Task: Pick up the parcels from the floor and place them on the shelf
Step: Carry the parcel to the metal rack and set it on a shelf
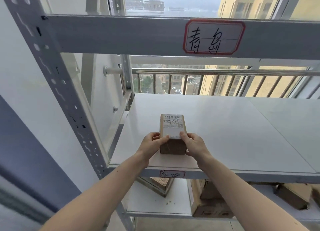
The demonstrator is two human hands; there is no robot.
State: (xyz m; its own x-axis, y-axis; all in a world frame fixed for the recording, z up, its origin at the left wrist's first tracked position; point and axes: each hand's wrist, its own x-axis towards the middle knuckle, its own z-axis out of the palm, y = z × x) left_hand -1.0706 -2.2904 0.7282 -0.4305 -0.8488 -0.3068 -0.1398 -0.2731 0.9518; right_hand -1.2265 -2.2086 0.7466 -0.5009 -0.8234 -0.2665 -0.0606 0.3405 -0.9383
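A small brown cardboard parcel [173, 126] with a white shipping label on top rests on the white shelf board [233, 126], near its front left. My left hand [151, 145] grips the parcel's near left corner. My right hand [194, 144] grips its near right corner. Both thumbs lie on the label. The near face of the parcel shows between my hands.
The grey metal rack has a slotted upright [52, 78] at left and a beam with a handwritten label [213, 37] above. Several cardboard boxes [209, 201] sit on the lower shelf. A window with a railing [207, 73] is behind the rack.
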